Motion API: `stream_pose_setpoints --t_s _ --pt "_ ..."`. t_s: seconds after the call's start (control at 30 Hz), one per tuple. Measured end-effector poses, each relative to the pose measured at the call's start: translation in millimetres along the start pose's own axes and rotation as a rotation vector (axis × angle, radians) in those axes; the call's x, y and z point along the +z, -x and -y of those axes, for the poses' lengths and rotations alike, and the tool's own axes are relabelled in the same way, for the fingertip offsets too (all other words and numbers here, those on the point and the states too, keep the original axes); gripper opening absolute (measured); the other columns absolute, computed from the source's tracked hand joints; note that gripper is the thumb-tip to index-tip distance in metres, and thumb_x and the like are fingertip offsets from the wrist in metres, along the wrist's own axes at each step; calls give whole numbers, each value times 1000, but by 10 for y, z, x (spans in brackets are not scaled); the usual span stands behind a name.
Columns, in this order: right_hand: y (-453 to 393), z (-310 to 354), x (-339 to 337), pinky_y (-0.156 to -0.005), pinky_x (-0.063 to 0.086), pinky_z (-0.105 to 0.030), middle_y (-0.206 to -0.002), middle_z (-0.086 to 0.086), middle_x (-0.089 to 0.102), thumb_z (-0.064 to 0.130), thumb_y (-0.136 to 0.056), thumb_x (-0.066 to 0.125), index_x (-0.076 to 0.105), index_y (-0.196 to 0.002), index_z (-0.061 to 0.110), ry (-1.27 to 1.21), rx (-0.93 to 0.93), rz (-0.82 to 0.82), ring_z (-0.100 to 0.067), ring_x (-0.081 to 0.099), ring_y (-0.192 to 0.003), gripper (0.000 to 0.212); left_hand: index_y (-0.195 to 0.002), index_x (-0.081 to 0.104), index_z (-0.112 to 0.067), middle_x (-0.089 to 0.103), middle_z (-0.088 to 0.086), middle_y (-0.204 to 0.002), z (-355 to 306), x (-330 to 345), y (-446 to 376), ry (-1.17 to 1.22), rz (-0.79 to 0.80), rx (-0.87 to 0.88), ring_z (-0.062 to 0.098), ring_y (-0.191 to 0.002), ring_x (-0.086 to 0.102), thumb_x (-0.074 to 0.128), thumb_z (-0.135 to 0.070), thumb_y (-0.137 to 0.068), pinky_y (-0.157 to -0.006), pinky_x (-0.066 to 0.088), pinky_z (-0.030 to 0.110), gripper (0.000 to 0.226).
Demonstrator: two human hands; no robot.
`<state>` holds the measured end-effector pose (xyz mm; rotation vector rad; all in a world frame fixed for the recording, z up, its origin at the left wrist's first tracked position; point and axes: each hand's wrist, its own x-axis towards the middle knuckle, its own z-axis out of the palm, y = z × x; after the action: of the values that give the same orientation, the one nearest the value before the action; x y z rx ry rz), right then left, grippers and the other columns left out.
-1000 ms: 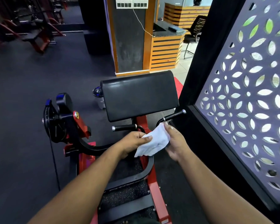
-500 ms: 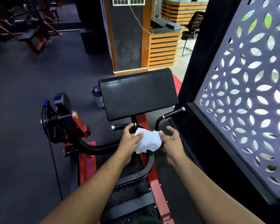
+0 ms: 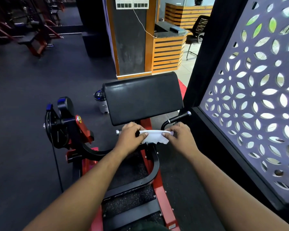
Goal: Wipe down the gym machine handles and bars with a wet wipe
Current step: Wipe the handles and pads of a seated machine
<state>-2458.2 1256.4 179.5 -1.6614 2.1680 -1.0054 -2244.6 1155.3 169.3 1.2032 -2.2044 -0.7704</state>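
A white wet wipe is stretched between both hands just below the black arm pad of a red and black curl machine. My left hand pinches its left end, right over the left handle, whose chrome tip sticks out past my knuckles. My right hand pinches the wipe's right end. The right handle, black with a chrome end, rises just above and behind my right hand. The curved black bar runs below the wipe.
A black weight plate and pivot stand at the machine's left. A perforated screen in a black frame stands close on the right. A small bin sits behind the pad. Dark rubber floor spreads to the left.
Both hands have lifted the wipe from below the handles up to the left handle and pulled it out flat between them.
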Motion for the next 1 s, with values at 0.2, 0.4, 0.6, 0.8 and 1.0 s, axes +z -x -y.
stream_pose_setpoints --t_s 0.2,0.4,0.6,0.8,1.0 --pt "2 294 -36 -63 51 -27 -81 -4 68 26 -97 69 64 -93 2 -717 252 40 -11 63 -72 26 -102 62 -13 71 -3 -92 -130 -71 -22 823 83 -253 11 -86 65 59 -23 -105 -78 55 29 12" --pt "3 203 -37 -66 58 -45 -81 -10 75 17 -89 78 65 -103 4 -549 237 205 -22 69 -66 23 -105 66 -5 74 0 -86 -172 -261 -82 813 34 -217 6 -75 68 63 -17 -103 -65 54 23 13" --pt "21 445 8 -101 33 -4 -143 23 46 32 -83 84 41 -150 26 -344 0 342 14 43 -129 79 -94 72 -12 72 2 -81 -185 -518 -328 384 357 72 8 -71 61 72 -22 -97 -67 48 28 10" --pt "2 713 184 -85 58 -37 -106 -6 77 14 -97 68 71 -112 7 -578 26 261 -24 73 -100 17 -97 77 -15 77 4 -91 -206 -825 -477 393 396 121 7 -80 67 76 -25 -94 -73 54 28 11" --pt "117 755 377 -82 59 -36 -109 -16 76 7 -98 63 71 -109 5 -934 321 172 -28 73 -98 14 -124 68 -15 76 9 -109 218 -328 74 810 492 -400 28 -94 69 44 -87 -82 -82 56 38 87"
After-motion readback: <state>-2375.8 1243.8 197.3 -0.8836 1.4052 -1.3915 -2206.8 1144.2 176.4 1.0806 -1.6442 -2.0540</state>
